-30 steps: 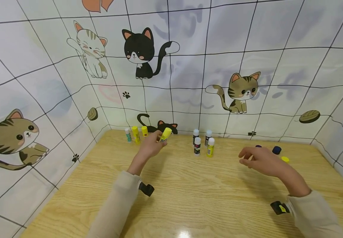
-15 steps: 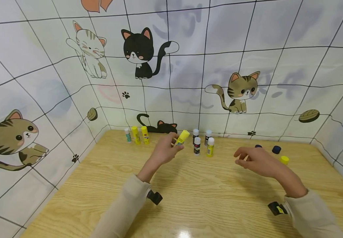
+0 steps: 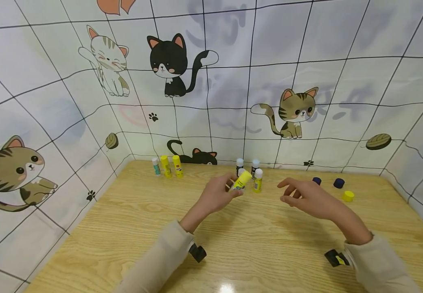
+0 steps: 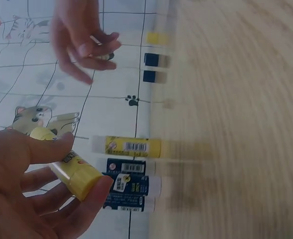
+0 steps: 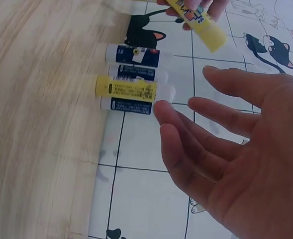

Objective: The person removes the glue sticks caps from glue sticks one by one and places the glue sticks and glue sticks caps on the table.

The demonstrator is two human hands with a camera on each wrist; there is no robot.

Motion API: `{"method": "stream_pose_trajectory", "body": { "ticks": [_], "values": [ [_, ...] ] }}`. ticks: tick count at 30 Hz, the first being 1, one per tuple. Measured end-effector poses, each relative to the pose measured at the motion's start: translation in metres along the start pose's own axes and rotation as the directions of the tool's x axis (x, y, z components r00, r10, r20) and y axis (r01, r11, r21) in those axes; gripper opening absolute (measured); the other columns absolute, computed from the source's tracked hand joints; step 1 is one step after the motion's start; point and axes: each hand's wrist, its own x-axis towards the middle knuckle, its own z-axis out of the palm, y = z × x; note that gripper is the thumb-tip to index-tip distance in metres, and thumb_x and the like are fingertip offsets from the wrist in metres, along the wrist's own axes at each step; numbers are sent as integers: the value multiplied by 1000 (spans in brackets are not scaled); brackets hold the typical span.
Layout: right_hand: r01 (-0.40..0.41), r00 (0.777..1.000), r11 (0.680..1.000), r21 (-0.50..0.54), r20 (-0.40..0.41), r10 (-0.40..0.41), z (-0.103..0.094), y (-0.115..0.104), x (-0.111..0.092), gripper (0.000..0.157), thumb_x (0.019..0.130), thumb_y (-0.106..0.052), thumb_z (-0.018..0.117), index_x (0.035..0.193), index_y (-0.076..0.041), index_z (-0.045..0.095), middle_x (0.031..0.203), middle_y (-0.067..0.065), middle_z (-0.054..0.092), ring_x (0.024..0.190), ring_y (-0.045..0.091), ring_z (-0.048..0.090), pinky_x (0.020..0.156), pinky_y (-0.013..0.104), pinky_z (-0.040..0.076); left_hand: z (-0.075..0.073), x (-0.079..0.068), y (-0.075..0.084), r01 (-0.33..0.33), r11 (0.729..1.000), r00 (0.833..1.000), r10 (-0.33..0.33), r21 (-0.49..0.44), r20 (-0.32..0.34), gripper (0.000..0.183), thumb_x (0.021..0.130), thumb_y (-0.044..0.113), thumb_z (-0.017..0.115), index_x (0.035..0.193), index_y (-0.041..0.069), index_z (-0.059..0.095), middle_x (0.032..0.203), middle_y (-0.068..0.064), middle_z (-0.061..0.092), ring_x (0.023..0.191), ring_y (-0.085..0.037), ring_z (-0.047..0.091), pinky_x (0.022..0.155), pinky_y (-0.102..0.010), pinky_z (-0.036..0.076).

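Note:
My left hand (image 3: 218,193) pinches a yellow glue stick (image 4: 74,167), tilted and lifted above the table, its yellow cap (image 3: 246,176) still on. Just behind it in the head view stands a group of uncapped glue sticks: a yellow one (image 3: 257,183) with a white top, and several dark blue ones (image 5: 136,56). The held stick partly hides one of these. My right hand (image 3: 308,198) hovers to the right of the group with loosely bent fingers, holding nothing. In the right wrist view its fingertips appear close to the white tops, apparently without gripping them.
At the back left stand two capped yellow glue sticks (image 3: 176,167) and a smaller teal one (image 3: 156,167) with a white cap. Two dark blue caps (image 3: 338,183) and a yellow cap (image 3: 348,196) lie at the right. A cat-print cloth wall (image 3: 229,122) borders the wooden table (image 3: 270,252).
My left hand has carried the yellow glue stick rightward from beside the back-left row to in front of the uncapped group. My right hand has drifted slightly left.

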Motion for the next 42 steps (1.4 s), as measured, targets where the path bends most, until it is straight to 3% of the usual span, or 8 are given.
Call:
{"method": "stream_pose_trajectory", "body": {
  "ticks": [8,14,21,27,30,34,42],
  "values": [
    [20,998,996,84,-66,-14,10,-13,2,51,94,-43,59,138,-24,43,111,4,65,90,14,65,70,30,53,15,-1,8,-84,995,994,81,50,69,32,85,33,74,113,20,64,98,4,67,79,-5,61,66,-19,49],
    [56,997,983,174,-71,-44,16,-23,2,53,91,-43,63,138,-29,43,121,5,61,94,15,66,73,29,54,21,-6,16,-129,988,988,120,89,96,32,82,35,76,109,22,64,94,7,69,79,-1,61,63,-17,47],
    [80,996,977,198,-57,-70,22,-30,3,46,91,-42,64,132,-28,49,121,1,60,93,15,66,71,27,54,25,-9,22,-171,970,983,155,175,99,37,81,39,76,113,23,65,96,9,69,79,0,61,64,-17,45],
    [149,987,968,202,-87,-134,25,-30,5,24,93,-29,64,115,-20,61,99,1,67,74,9,66,63,27,53,26,-11,26,-225,952,973,208,209,99,35,79,40,77,109,26,65,93,10,70,77,1,61,62,-18,44],
    [171,983,966,194,-105,-153,26,-30,6,18,93,-26,64,109,-19,63,97,2,69,72,9,66,63,26,53,26,-12,28,-248,939,968,232,238,92,36,79,42,77,108,26,64,94,11,70,78,1,61,62,-18,44],
    [167,983,968,187,-103,-149,27,-29,7,19,92,-30,66,108,-21,65,110,2,67,79,12,68,66,26,54,27,-13,28,-267,922,964,253,282,84,36,78,43,77,108,26,64,94,12,70,80,0,62,62,-18,44],
    [181,978,971,153,-128,-162,27,-27,9,15,91,-27,67,105,-21,66,99,-3,69,75,7,67,62,25,53,29,-10,27,-257,926,966,242,276,89,35,80,39,77,109,25,65,95,9,72,78,-1,63,61,-19,44]
  ]
}}
